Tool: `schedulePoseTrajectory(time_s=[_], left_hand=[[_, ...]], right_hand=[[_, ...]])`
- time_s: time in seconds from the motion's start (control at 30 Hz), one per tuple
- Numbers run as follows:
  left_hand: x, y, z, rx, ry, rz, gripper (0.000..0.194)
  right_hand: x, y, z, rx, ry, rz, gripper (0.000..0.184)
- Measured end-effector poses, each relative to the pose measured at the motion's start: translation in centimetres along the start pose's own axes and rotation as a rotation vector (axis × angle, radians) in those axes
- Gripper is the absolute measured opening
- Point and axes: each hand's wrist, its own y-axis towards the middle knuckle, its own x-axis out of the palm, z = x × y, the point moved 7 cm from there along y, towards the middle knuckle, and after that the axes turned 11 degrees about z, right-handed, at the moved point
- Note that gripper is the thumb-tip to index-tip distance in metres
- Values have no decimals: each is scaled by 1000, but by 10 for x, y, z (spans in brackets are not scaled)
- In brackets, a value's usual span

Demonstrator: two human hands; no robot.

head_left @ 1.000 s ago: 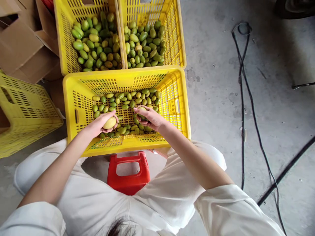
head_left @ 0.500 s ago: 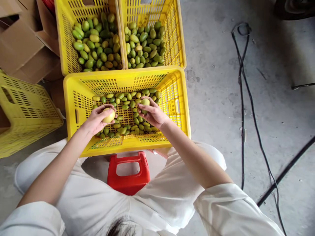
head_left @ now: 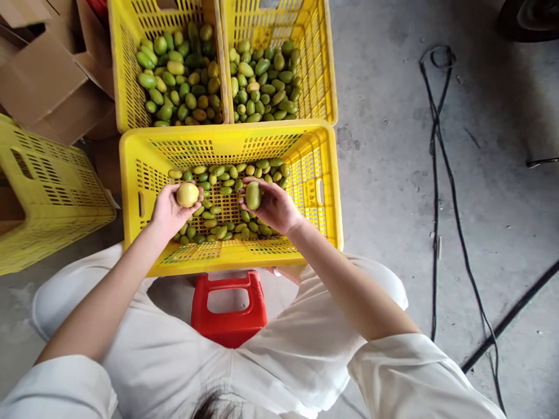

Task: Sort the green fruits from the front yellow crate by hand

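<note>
One yellow fruit [head_left: 187,195] sits in the left hand [head_left: 169,214], in the head view, with the fingers curled round it from below. The right hand [head_left: 279,210] is partly closed on a green fruit [head_left: 253,195]. Each fruit lies toward the inner side of its hand, so the two face each other across a gap, both over the front crate [head_left: 225,127] and its loose fruit [head_left: 222,232]. The green one's long axis runs roughly away from the person; the yellow one looks rounder, its axis hard to tell. Beyond stand a left rear crate [head_left: 125,87] and a right rear crate [head_left: 322,75]. Printed characters [head_left: 311,192] on the front crate's right wall are too small to read.
</note>
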Motion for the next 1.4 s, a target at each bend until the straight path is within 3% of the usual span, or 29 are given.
schedulePoseTrajectory(time_s=[0.13,0.2,0.27,0.37,0.47,0.57,0.67,0.77,0.8,0.9,0.97,1.1,1.23,1.4], left_hand=[[10,-12,14,88,-82,-121,7],[15,-17,11,92,3,-226,17],[17,-20,2,64,88,-305,29],[15,-18,-20,-26,265,-350,37],[11,-17,-43,-114,438,-369,36],[11,-16,-53,-166,424,-370,35],[11,-14,-46,-183,264,-289,34],[8,-10,-26,-114,50,-144,17],[6,-9,-20,-79,-5,-104,13],[4,-5,-9,3,-32,-61,12],[3,-3,-12,16,73,-95,18],[4,-4,-33,-41,366,-240,35],[11,-14,-43,-101,457,-410,43],[10,-9,-19,68,345,-305,44]], right_hand=[[-6,0,-14,-110,32,47,38],[-9,0,-15,-112,56,47,48],[-9,-1,-9,-66,40,28,55],[-6,-5,9,64,-163,-14,56],[-1,-10,27,181,-377,-72,55],[4,-11,31,217,-422,-126,55],[1,-5,16,151,-297,-60,43],[-10,3,-3,59,-85,57,11],[-14,5,-8,36,-33,88,10],[-24,9,-14,-27,21,173,20],[-27,9,-11,-31,-11,209,27],[-26,4,9,87,-161,253,42],[-31,1,17,154,-275,319,49],[-24,-1,0,70,-246,172,46]])
